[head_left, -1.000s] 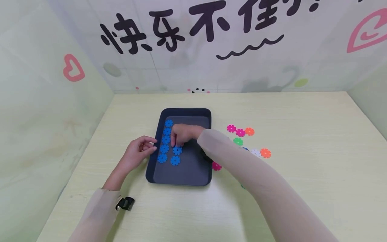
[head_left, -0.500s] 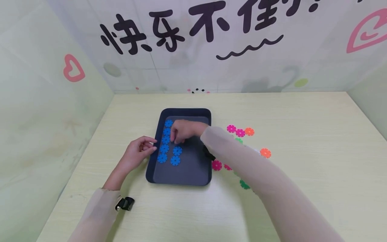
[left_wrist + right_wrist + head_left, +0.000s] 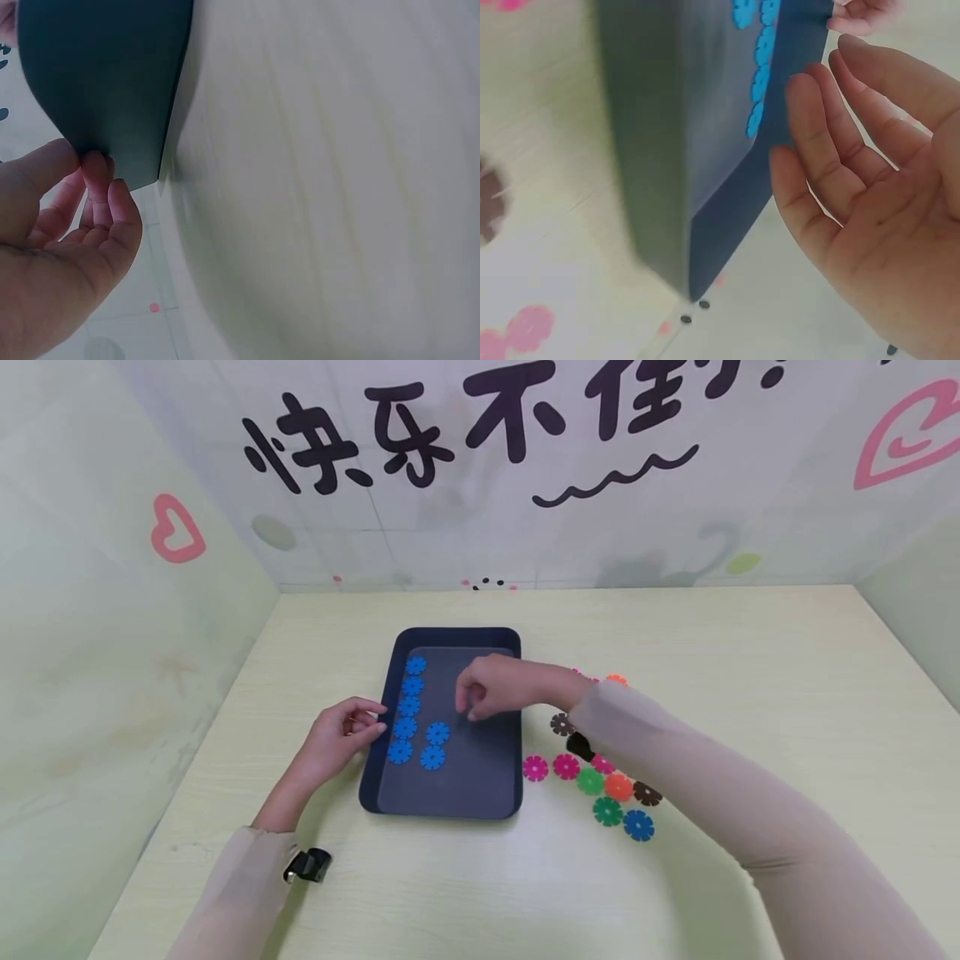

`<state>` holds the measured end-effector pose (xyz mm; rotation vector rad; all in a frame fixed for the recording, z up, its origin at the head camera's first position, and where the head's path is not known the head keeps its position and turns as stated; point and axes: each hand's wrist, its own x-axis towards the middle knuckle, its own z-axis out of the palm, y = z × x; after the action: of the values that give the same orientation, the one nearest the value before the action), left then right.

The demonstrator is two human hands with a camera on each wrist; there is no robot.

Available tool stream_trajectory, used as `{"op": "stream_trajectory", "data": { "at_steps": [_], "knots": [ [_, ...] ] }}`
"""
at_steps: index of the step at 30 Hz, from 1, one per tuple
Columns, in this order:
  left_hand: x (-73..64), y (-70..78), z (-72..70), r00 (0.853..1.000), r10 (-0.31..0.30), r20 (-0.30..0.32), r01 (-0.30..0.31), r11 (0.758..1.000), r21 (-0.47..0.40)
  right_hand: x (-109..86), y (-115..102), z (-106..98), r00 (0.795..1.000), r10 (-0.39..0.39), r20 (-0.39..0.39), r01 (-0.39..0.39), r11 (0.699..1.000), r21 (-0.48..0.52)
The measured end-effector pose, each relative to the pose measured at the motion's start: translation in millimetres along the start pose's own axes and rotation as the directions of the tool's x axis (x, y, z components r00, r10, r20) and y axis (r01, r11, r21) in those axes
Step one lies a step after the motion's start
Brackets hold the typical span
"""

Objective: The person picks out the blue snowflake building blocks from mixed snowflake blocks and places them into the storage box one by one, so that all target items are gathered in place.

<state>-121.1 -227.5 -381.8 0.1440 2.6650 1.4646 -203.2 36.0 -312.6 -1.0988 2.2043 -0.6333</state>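
"Where are the flat, round blue discs with notched edges (image 3: 408, 705)?"

"Seven lie in the deep, dark grey rectangular tray (image 3: 480, 781), near the middle of the frame: five in a line on its left side, two more beside them."

"What just changed?"

"The right hand (image 3: 495, 685) moved right, away from them. I think it's done with those two for now."

"Is it holding anything?"

"Nothing I can see. Its fingers are loosely bent, with gaps between them. The arm comes in from the lower right, over the pink, green, orange and brown notched discs (image 3: 590, 781)."

"And the left hand (image 3: 343, 739)?"

"Soft, bent fingers, touching the tray's left edge."
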Motion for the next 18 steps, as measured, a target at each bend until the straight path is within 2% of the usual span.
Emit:
{"op": "stream_trajectory", "data": {
  "at_steps": [10,18],
  "knots": [
    [-1.0,2.0,0.1,1.000,-0.010,-0.006,0.010,1.000,0.012,-58.9,20.4,12.9,0.996,0.090,-0.019,-0.089,0.995,0.049],
    [-1.8,3.7,1.1,1.000,-0.020,-0.007,0.020,1.000,0.018,-107.0,33.6,32.3,0.991,0.118,-0.064,-0.111,0.988,0.109]
  ]
}}
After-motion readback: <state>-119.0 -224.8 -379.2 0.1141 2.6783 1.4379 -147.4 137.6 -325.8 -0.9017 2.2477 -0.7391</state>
